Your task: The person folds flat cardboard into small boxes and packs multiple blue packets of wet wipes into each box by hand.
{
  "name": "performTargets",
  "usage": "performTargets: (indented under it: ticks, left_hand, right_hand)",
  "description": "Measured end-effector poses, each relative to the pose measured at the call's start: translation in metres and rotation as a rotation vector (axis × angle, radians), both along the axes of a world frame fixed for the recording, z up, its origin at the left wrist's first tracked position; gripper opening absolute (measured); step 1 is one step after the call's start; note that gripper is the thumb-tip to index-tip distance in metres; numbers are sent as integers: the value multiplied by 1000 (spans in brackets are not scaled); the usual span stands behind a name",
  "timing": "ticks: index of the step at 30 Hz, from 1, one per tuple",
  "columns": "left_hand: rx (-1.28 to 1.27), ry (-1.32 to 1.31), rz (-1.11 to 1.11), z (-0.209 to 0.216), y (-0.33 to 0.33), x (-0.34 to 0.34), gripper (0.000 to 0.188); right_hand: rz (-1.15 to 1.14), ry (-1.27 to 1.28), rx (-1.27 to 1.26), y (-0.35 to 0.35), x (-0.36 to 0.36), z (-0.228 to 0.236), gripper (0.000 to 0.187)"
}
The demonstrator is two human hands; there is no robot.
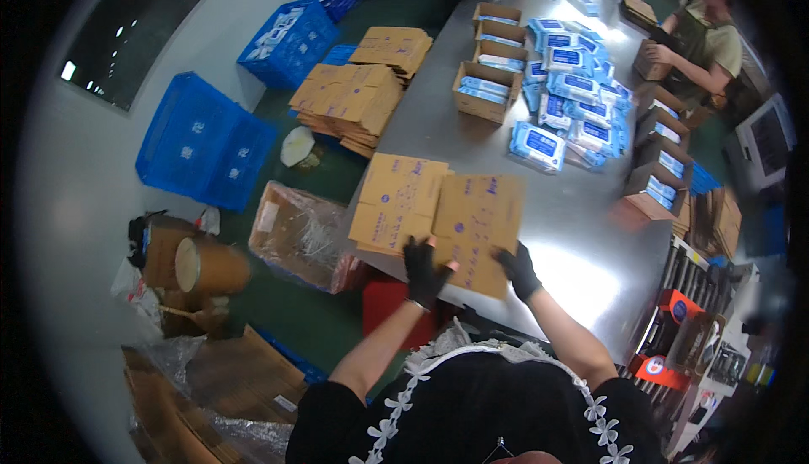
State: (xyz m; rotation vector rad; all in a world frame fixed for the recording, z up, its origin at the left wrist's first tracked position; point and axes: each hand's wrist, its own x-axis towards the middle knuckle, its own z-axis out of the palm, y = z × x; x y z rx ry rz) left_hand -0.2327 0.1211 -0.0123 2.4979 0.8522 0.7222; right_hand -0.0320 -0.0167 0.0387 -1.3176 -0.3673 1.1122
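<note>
A flattened cardboard box (479, 224) with purple printing is held between my two hands above the near end of the steel table. My left hand (427, 273), in a dark glove with bare fingertips, grips its lower left edge. On the opposite edge, my right hand (519, 271) closes around the cardboard, also gloved; its fingertips are partly hidden. To the left, a stack of flattened boxes (396, 203) lies at the table edge, partly overlapped by the box I hold.
Blue-and-white wipe packs (581, 97) are heaped farther along the steel table (438, 118). Open filled cartons (484, 103) line the heap's left side, more cartons (653, 190) its right. A co-worker (708, 42) holds a box at far right. A lined carton (295, 241) sits on the floor left.
</note>
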Motion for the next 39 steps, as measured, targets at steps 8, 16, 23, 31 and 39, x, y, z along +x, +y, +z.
performTargets:
  ticks: [8,16,23,31,39]
  left_hand:
    - [-1396,33,-363,54,-119,172,104]
    - [-1000,24,-576,-3,-117,161,80]
    - [-59,532,-400,74,-98,193,16]
    - [88,164,-488,66,-120,242,49]
    - [-201,225,-383,65,-137,198,97]
  right_hand:
    - [53,-699,-483,-122,35,26,43]
    - [-228,-22,-202,-164,52,-22,38]
    - [-415,-1321,-418,-151,82,30,59]
    - [73,-1649,-597,-115,143,8,37]
    - [-648,30,-257,-141,159,-93,30]
